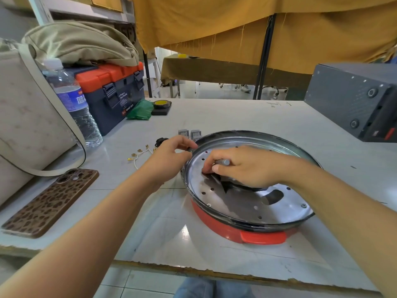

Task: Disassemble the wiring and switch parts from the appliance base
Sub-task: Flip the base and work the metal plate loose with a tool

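Base (261, 235): lay upturned on the table (214, 117), red shell, black rim, perforated shiny metal plate with a slot.
Right hand (242, 166): inside the base, fingers curled round a grey tool (223, 162).
Left hand (171, 157): pinched the base's left rim.
Wires (139, 154): white, gold terminals, left of the base.
Switches (190, 133): two grey ones behind the base.

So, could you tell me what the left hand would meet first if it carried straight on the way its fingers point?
Probably the two grey switches, lying just past the left hand beside the appliance base; depth is hard to judge.
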